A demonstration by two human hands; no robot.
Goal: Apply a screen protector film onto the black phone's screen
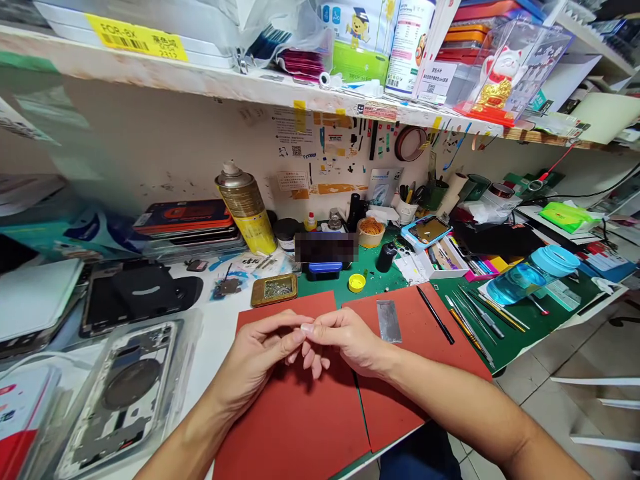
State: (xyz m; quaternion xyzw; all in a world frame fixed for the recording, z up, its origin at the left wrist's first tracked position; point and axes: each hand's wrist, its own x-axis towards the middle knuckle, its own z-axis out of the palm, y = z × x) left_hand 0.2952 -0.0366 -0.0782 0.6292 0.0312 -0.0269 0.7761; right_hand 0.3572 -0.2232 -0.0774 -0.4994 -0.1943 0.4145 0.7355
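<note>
My left hand [260, 357] and my right hand [345, 340] meet over the red mat [295, 420] at the middle of the bench. Their fingertips touch in a pinch, thumb against forefinger on each side. Whatever sits between the fingertips is too small to make out. A second red mat [405, 353] lies just to the right, under my right wrist. On it rests a small flat metal plate [389, 321], apart from my hand. A black pen-like tool [435, 315] lies on that mat's right part.
A gold spray can [246, 207] stands at the back. Nearby are a brass tin of small parts [274, 289], a yellow cap [357, 283], a row of tweezers and picks [475, 320], a blue lidded container [533, 273], and phone housings in bags [120, 393] at left.
</note>
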